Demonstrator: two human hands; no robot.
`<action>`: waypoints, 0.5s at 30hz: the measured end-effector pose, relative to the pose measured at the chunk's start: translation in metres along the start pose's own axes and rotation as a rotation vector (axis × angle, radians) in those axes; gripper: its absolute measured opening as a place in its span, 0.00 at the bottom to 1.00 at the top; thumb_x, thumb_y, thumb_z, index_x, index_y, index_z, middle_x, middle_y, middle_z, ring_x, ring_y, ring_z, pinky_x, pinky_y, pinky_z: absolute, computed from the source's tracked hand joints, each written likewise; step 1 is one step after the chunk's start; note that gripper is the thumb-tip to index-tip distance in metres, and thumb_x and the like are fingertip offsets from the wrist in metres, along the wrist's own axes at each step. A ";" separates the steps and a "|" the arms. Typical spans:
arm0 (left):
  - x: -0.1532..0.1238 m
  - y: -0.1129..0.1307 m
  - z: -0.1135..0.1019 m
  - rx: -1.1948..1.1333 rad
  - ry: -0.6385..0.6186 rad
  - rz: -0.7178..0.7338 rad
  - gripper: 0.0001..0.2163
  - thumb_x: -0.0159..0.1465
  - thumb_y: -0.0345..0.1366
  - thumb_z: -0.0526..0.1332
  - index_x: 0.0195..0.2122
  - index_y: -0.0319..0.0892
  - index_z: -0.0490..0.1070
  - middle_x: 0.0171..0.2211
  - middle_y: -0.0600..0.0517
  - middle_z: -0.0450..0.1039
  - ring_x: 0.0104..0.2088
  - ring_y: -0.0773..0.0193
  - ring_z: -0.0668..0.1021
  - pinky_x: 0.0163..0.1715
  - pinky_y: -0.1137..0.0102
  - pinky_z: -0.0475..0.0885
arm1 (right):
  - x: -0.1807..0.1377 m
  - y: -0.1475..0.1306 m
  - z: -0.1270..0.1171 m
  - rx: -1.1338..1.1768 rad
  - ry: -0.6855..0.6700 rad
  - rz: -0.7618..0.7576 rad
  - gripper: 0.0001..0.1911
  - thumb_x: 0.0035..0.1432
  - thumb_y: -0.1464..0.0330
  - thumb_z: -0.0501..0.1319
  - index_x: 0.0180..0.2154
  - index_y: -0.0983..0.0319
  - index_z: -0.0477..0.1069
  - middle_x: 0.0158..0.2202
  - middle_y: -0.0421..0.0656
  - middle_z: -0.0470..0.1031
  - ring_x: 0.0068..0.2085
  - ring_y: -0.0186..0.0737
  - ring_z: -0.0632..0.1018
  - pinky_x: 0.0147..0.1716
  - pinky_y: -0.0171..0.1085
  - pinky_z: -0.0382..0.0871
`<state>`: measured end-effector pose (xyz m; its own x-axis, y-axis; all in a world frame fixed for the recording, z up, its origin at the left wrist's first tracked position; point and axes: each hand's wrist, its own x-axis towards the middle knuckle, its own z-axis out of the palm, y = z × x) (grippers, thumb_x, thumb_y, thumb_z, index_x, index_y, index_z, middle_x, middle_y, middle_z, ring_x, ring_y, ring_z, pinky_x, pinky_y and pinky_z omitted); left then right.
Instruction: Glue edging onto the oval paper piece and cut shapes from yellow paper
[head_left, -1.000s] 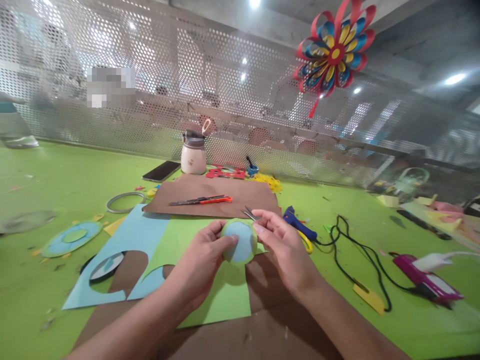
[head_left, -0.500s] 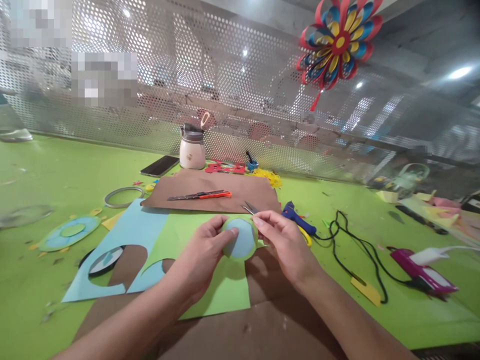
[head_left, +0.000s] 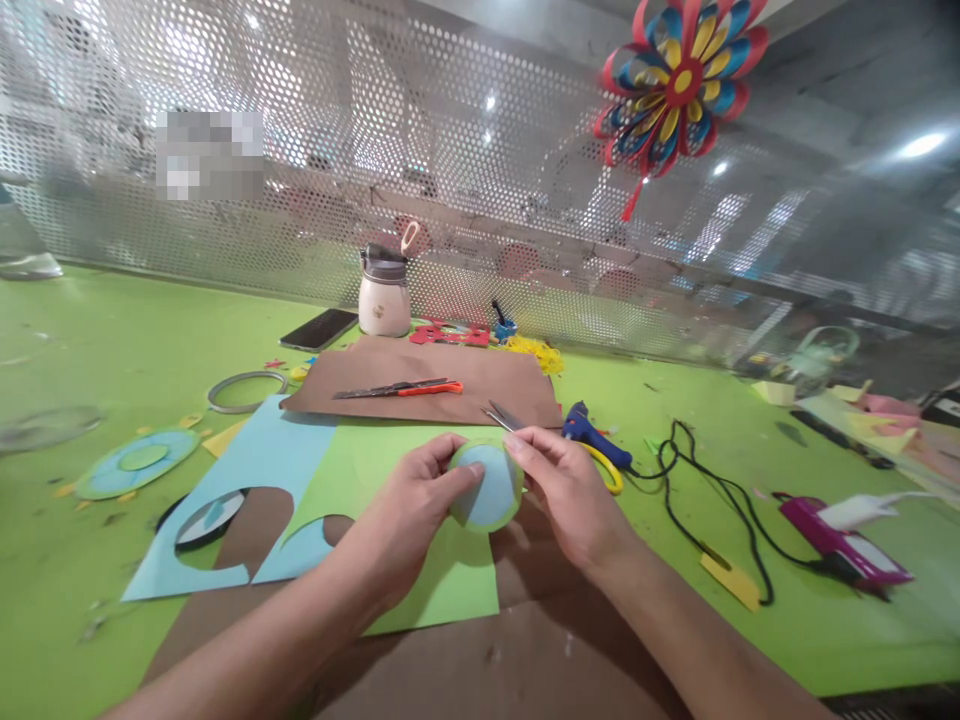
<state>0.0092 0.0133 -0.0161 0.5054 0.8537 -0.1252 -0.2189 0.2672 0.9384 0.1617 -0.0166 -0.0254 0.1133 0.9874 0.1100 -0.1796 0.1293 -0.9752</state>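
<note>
A round paper disc [head_left: 489, 487], light blue in the middle with a green rim, is held up between both hands above a green paper sheet [head_left: 390, 490]. My left hand [head_left: 405, 515] pinches its left edge, thumb on the blue face. My right hand [head_left: 566, 490] grips the right edge with curled fingers. Small scissors [head_left: 501, 416] lie just behind the disc.
A blue sheet with cut-out holes [head_left: 247, 470] lies left. Behind it sit brown paper [head_left: 442, 385] with an orange cutter [head_left: 401, 388], a blue glue gun [head_left: 596, 440], a black cord [head_left: 712, 500], a pink tool [head_left: 844, 545], a white bottle [head_left: 384, 295], a phone [head_left: 321, 328] and a ring [head_left: 246, 391]. A paper flower [head_left: 679, 80] hangs on the mesh wall.
The disc and both hands have stayed nearly in place; my left thumb has slid a little over the blue face. The view has shifted slightly.
</note>
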 end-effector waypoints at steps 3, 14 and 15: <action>0.000 0.001 0.001 0.005 -0.010 0.002 0.03 0.58 0.34 0.63 0.32 0.43 0.70 0.27 0.56 0.73 0.28 0.67 0.72 0.29 0.75 0.65 | 0.000 -0.001 0.000 0.000 0.004 -0.006 0.08 0.57 0.63 0.63 0.31 0.60 0.76 0.24 0.36 0.71 0.28 0.33 0.68 0.29 0.33 0.63; 0.001 -0.003 -0.002 0.066 -0.061 0.021 0.04 0.60 0.36 0.61 0.33 0.42 0.69 0.28 0.55 0.71 0.29 0.66 0.72 0.31 0.73 0.64 | 0.000 -0.001 0.002 -0.034 -0.001 -0.038 0.14 0.59 0.59 0.60 0.30 0.61 0.74 0.24 0.37 0.68 0.28 0.34 0.68 0.28 0.34 0.62; 0.001 -0.003 -0.002 0.067 -0.064 0.018 0.04 0.60 0.36 0.61 0.33 0.42 0.69 0.28 0.56 0.71 0.28 0.67 0.71 0.30 0.73 0.64 | 0.000 -0.002 0.002 -0.058 -0.017 -0.044 0.12 0.59 0.60 0.60 0.30 0.61 0.74 0.25 0.37 0.69 0.28 0.34 0.68 0.28 0.33 0.62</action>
<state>0.0087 0.0138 -0.0194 0.5542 0.8276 -0.0890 -0.1738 0.2197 0.9600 0.1604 -0.0169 -0.0232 0.1033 0.9823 0.1562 -0.1173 0.1679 -0.9788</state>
